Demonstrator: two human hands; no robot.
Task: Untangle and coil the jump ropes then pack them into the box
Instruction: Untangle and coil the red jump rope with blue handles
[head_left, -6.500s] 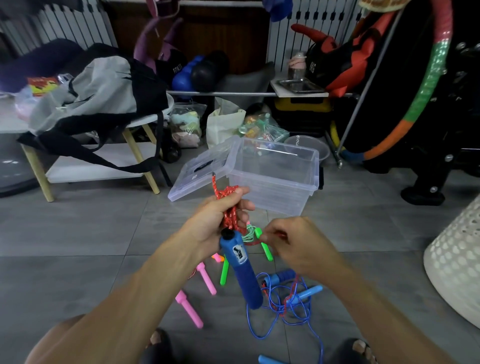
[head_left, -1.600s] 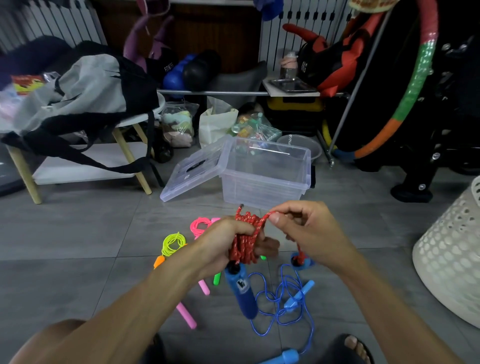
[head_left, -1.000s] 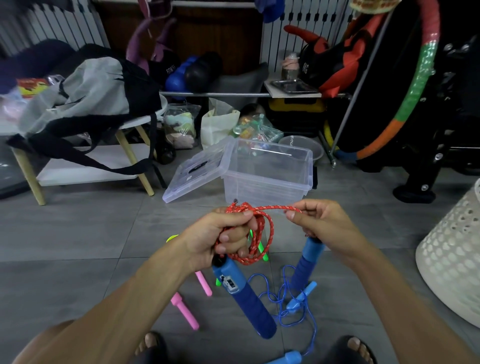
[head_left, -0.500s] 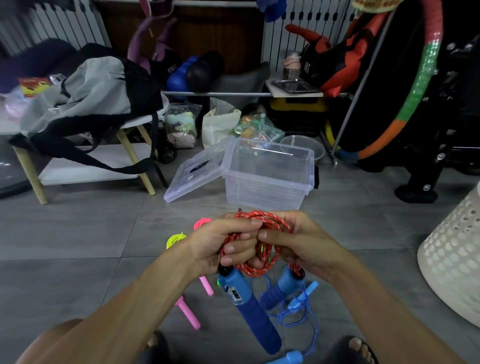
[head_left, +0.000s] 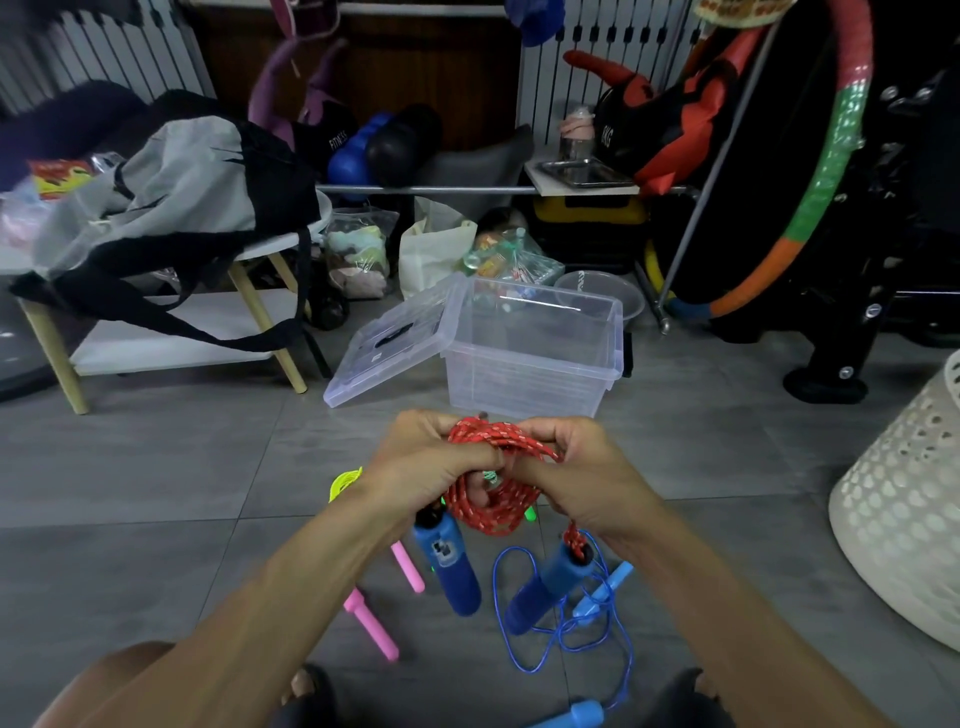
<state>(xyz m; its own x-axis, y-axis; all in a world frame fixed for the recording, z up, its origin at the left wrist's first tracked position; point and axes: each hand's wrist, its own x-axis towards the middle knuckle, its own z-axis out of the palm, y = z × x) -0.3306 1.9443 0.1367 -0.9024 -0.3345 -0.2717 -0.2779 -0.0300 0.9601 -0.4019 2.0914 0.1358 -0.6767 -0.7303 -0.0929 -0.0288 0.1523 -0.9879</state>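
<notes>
A red braided jump rope (head_left: 493, 470) is wound into a coil between my hands, just above the floor. My left hand (head_left: 423, 465) grips the coil's left side and my right hand (head_left: 579, 467) grips its right side. Its two dark blue handles (head_left: 452, 564) (head_left: 543, 590) hang below the coil. The clear plastic box (head_left: 535, 353) stands open on the floor behind my hands, its lid (head_left: 387, 343) leaning at its left. A blue rope (head_left: 571, 623) with light blue handles lies loose on the floor. Pink handles (head_left: 371, 626) and a yellow-green coil (head_left: 345, 480) lie to the left.
A white perforated basket (head_left: 904, 509) stands at the right. A low white table (head_left: 171, 332) with a grey bag on it is at the left. Bags, a hoop and sports gear crowd the back wall. Grey tiled floor surrounds the box.
My right hand brought the last loop and the second blue handle to the coil. Both hands now close together on the red rope, and both handles hang below.
</notes>
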